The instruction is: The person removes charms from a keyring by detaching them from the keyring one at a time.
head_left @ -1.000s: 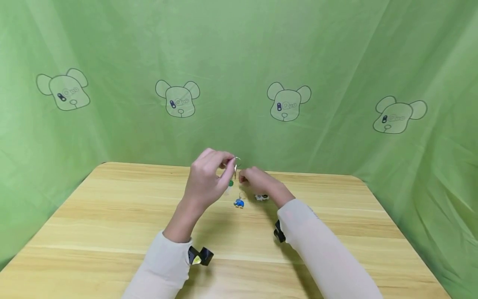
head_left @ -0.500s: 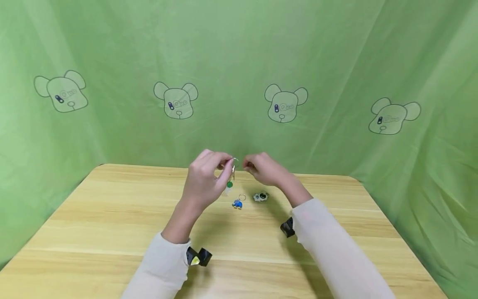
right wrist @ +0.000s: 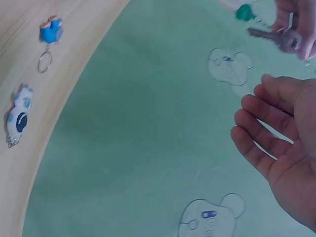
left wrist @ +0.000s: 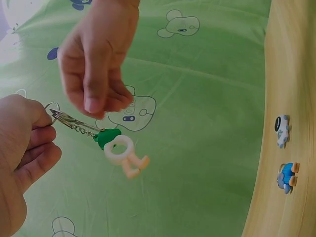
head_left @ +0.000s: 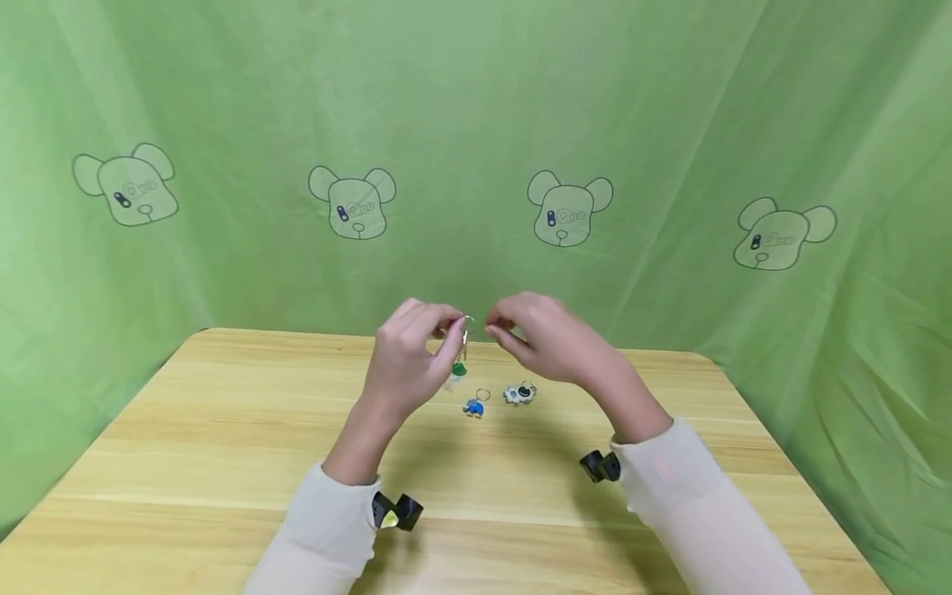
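- We see the left hand (head_left: pixel 409 357) raised above the wooden table (head_left: pixel 223 446), its fingertips curled and pinching a metal key ring (left wrist: pixel 53 109); from that ring hang a key (right wrist: pixel 276 35) and a short chain that carries a green and white charm (left wrist: pixel 118 148).
- In the left wrist view the charm dangles free in the air below the ring, tilted, touching neither hand; the green part sits nearest the chain and the pale ring-shaped part hangs under it.
- The right hand (head_left: pixel 546 335) hovers just beside the key ring, on its right, apart from it; its fingers are loosely bent and hold nothing, as the right wrist view shows an empty palm with the fingers (right wrist: pixel 261 131) relaxed.
- In the left wrist view the right hand's fingertips (left wrist: pixel 98 101) point down toward the chain, close above it; we cannot tell whether they touch it.
- On the table below the key ring lies a blue charm (head_left: pixel 473 406) with its own small ring (right wrist: pixel 44 62); just to the right of the blue charm lies a white and blue charm (head_left: pixel 519 393) with a dark spot; the two lie near each other, not touching.
- Behind the table hangs a green cloth (head_left: pixel 669 124) printed with bear heads; both forearms wear pale sleeves (head_left: pixel 327 529).
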{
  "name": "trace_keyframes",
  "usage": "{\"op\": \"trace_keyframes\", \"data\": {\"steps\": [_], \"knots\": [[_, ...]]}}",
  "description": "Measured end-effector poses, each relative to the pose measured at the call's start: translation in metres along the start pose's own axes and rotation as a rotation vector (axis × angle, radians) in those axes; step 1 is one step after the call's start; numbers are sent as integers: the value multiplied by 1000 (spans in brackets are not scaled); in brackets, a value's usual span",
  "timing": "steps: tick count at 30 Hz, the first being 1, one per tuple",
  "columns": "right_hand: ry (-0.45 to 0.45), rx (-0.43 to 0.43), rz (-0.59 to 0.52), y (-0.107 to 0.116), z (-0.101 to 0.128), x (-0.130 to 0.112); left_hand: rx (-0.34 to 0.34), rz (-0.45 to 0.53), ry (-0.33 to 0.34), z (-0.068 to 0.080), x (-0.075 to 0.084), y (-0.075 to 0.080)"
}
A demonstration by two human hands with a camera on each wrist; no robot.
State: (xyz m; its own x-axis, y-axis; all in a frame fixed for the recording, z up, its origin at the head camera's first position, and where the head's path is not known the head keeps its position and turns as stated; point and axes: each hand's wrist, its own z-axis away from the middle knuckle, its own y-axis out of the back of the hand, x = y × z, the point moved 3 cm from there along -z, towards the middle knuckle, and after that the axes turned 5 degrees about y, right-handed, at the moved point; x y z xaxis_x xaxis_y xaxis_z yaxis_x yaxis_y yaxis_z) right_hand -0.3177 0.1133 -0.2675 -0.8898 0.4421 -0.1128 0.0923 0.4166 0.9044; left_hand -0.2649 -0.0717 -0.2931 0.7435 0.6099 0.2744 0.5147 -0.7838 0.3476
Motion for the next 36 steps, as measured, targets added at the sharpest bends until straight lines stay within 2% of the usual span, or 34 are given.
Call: {"op": "trace_keyframes", "data": {"steps": [4,10,14,17,22,29,36], "knots": [[38,77,1,3,7,-12,5,3,-10,0,0,1],[92,257,-63,-2,16,-23,0,7,-8,0,1,-1],[60,368,-123,-8,19,-27,-12,11,-7,1,1,-1],[29,416,-163,-14,19,-28,-16,11,-12,1,2,-1],[-52,434,-266,-21,21,-26,-27,41,-2,0,4,-3],[-245,430,-532,-26,23,-18,-56,68,23,-1,3,-1],[-421,401,-733,-23,27,-16,-69,100,-23,-2,0,4]]}}
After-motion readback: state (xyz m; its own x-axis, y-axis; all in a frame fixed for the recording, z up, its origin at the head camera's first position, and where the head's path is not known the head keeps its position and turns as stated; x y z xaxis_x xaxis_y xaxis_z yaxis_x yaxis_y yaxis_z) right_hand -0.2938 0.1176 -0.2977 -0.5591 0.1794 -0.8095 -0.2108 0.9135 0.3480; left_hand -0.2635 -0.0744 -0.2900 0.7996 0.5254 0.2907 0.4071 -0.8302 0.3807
